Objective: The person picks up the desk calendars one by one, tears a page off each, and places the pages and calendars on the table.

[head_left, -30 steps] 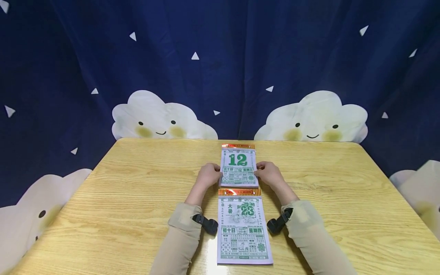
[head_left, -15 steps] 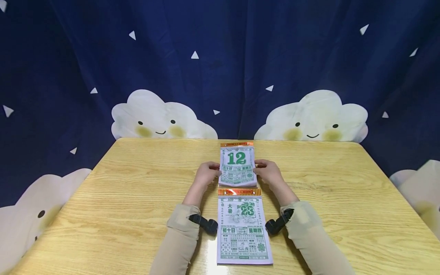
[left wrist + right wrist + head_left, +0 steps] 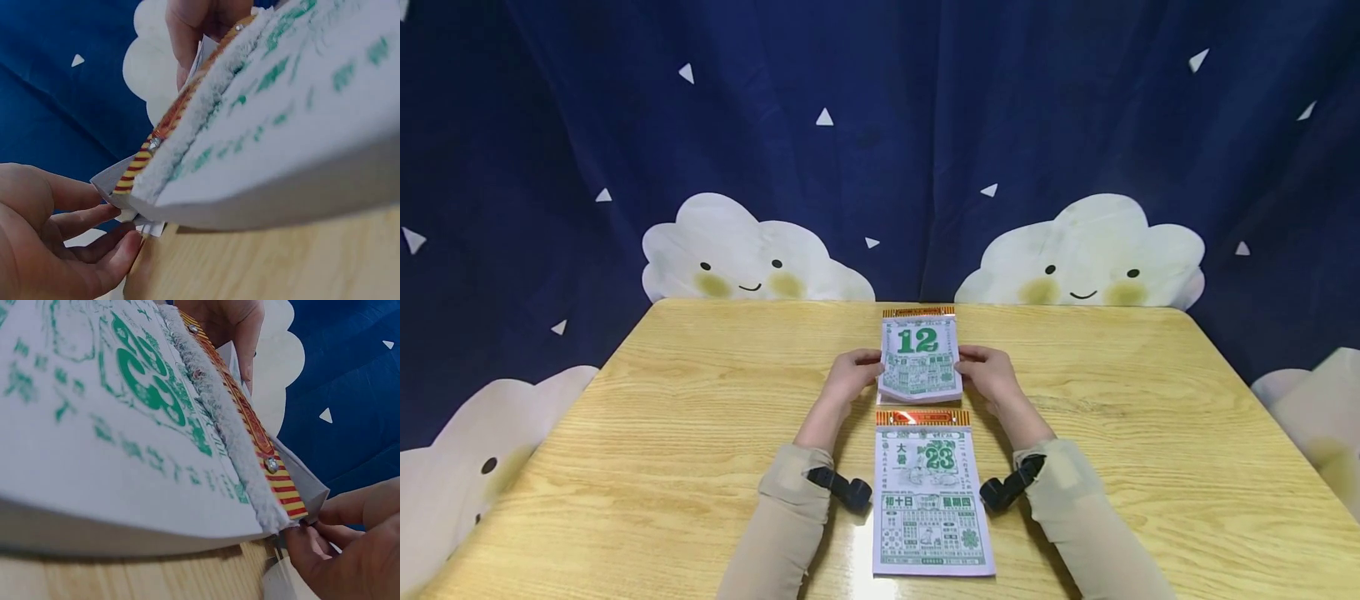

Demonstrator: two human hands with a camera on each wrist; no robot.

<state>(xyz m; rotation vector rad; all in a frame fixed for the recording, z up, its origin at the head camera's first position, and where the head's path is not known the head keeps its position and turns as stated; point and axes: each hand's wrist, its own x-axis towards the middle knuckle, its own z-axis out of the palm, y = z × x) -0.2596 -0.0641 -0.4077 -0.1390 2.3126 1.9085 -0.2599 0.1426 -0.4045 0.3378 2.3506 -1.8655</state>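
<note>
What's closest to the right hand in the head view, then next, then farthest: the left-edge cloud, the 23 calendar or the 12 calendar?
1. 12 calendar: pinched by the right hand, on its left.
2. 23 calendar: lower in the picture, also left.
3. Left-edge cloud: way over left.

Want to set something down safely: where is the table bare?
The table is bare from left sleeve to left edge, and from right sleeve to right edge. Crowded: the middle, with the 12 calendar between left grip and right grip, the 23 calendar between the sleeves.
</note>
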